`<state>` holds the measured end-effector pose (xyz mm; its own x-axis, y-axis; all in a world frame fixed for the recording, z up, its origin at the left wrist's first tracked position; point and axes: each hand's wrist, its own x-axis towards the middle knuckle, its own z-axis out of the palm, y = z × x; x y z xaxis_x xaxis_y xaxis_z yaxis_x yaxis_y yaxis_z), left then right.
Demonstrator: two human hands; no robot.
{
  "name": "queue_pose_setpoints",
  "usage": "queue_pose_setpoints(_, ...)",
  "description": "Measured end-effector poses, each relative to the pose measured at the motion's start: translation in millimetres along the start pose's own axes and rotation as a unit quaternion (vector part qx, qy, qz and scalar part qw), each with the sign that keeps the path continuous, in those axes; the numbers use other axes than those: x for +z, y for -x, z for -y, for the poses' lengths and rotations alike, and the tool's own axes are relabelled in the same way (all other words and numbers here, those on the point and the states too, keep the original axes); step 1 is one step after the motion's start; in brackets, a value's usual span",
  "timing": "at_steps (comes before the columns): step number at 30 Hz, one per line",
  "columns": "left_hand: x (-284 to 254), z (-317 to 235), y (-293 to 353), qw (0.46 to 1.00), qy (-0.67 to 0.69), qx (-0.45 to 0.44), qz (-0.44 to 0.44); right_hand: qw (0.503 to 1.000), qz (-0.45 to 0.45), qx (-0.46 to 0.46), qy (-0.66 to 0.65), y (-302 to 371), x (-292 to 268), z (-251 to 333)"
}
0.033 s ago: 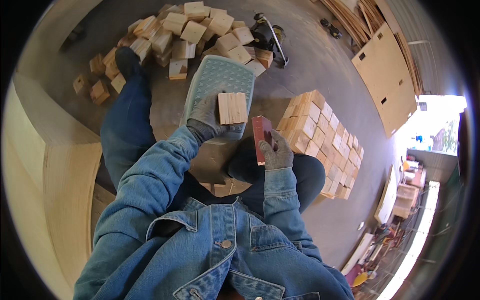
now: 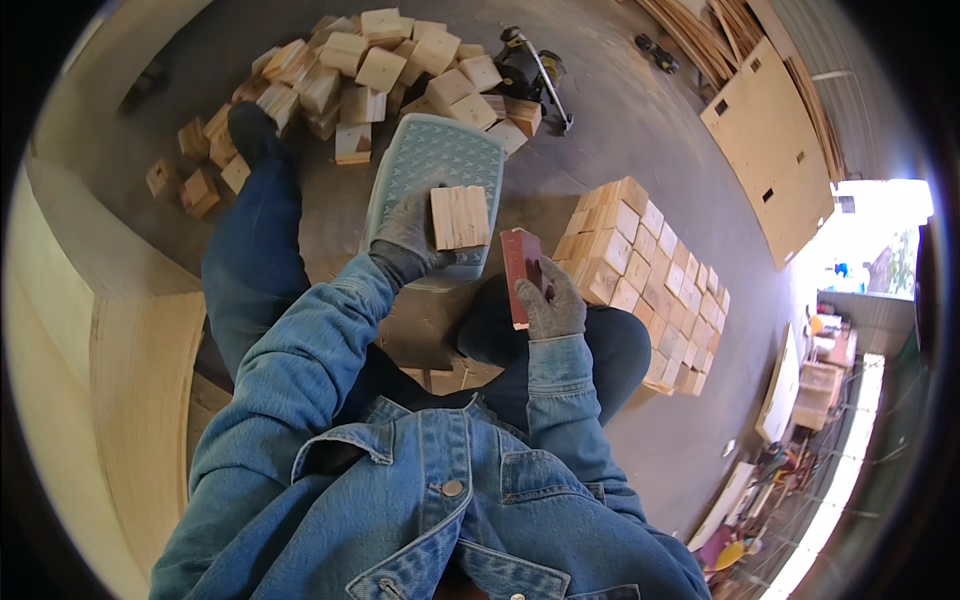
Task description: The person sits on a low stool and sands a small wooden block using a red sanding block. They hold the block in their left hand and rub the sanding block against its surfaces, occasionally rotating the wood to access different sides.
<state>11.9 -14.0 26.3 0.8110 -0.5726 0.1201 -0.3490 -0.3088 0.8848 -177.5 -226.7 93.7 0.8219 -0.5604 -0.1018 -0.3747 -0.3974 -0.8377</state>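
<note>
A woodworking workshop with a bare concrete floor (image 2: 620, 130). A loose heap of cut wooden blocks (image 2: 380, 60) lies on the ground, and more blocks form a neat stack (image 2: 650, 270) nearby. Plywood sheets (image 2: 770, 150) with cut-outs lean at the far side beside thin strips, a power tool (image 2: 525, 70) rests by the heap, and an open doorway lets in daylight

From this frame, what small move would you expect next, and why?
Probably bringing the reddish sanding block in the right hand onto the wooden block, which the left hand holds over the teal stool; the two are close but apart.
</note>
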Motion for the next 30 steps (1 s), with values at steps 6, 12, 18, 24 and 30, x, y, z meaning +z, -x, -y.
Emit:
queue_pose_setpoints(6, -21, -6, 9, 0.999, -0.023, -0.035, -0.016, 0.994, -0.024, 0.003, -0.103, -1, -2, -1)
queue_pose_setpoints(12, -43, -26, -7, 0.989, -0.130, -0.064, -0.020, 0.977, -0.011, 0.011, -0.213, -2, 1, 20)
queue_pose_setpoints(18, -38, -27, -36, 0.980, -0.167, -0.078, 0.073, 0.988, -0.027, -0.045, -0.146, -2, -3, 23)
queue_pose_setpoints(24, -33, -42, -39, 0.984, -0.114, -0.117, 0.072, 0.992, -0.029, -0.081, -0.096, -1, -17, 34)
queue_pose_setpoints(30, -31, -31, -35, 0.990, -0.106, -0.089, 0.039, 0.991, -0.024, -0.101, -0.088, -2, -20, 38)
